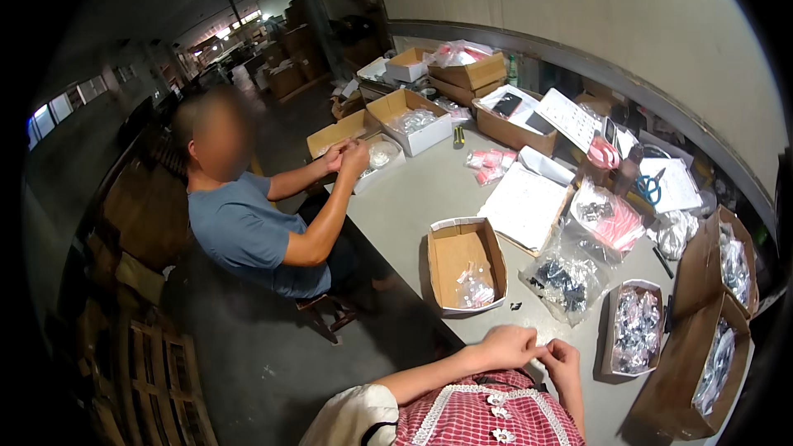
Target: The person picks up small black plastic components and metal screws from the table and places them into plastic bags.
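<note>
Close to the table's near edge, my left hand (510,347) and my right hand (563,361) meet at the fingertips. Both are closed in a pinch; whatever lies between them is too small to make out. Just beyond them is a tiny black piece (516,306) on the table. An open cardboard box (465,249) stands ahead of my left hand, with a few small clear bags (475,287) inside. A clear plastic bag of black parts (566,282) lies ahead of my right hand. To its right is a white box of small packed parts (637,326).
Two brown cartons (690,372) of bagged parts line the right edge. A clipboard with paper (526,205), pink-printed bags (491,165) and blue scissors (650,187) lie farther back. At left a co-worker (256,223) sits, hands over a white box (382,167). A wall runs behind the table.
</note>
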### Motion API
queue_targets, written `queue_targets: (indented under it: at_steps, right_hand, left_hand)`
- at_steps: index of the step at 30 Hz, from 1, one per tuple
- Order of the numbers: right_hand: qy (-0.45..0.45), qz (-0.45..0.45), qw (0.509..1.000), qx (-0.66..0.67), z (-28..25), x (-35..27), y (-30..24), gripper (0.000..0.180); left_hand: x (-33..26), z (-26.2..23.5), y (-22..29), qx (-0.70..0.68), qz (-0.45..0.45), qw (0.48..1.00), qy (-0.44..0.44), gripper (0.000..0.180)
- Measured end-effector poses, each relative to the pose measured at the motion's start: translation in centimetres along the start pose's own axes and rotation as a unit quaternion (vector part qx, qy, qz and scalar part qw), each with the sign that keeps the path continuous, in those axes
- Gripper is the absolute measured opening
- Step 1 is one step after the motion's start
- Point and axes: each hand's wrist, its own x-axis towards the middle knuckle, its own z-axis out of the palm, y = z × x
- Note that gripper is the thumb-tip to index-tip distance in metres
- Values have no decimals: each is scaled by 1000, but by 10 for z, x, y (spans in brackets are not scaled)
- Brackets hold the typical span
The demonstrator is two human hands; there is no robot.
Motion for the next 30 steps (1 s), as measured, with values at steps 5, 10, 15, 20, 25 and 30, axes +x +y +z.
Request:
queue_targets:
  at_steps: [5, 10, 15, 20, 25, 30]
  right_hand:
    - [-67, 66, 993, 68, -13, -18, -46, 28]
    - [-117, 104, 983, 93, -3, -32, -59, 28]
    - [-114, 104, 987, 52, -3, -19, -61, 23]
    - [-174, 121, 975, 72, -15, -6, -66, 21]
    - [-174, 125, 973, 81, -15, -4, -63, 22]
    - [-105, 83, 985, 110, -8, -11, -46, 14]
  left_hand:
    - [7, 11, -11, -302, 18, 944, -130, 35]
    - [-8, 11, -14, -229, 86, 964, -109, 35]
    - [-5, -4, -5, -237, 56, 961, -129, 33]
    - [1, 1, -22, -245, 47, 960, -129, 28]
    - [0, 10, -28, -343, -9, 928, -147, 24]
    - [0, 24, -27, -350, -26, 931, -98, 25]
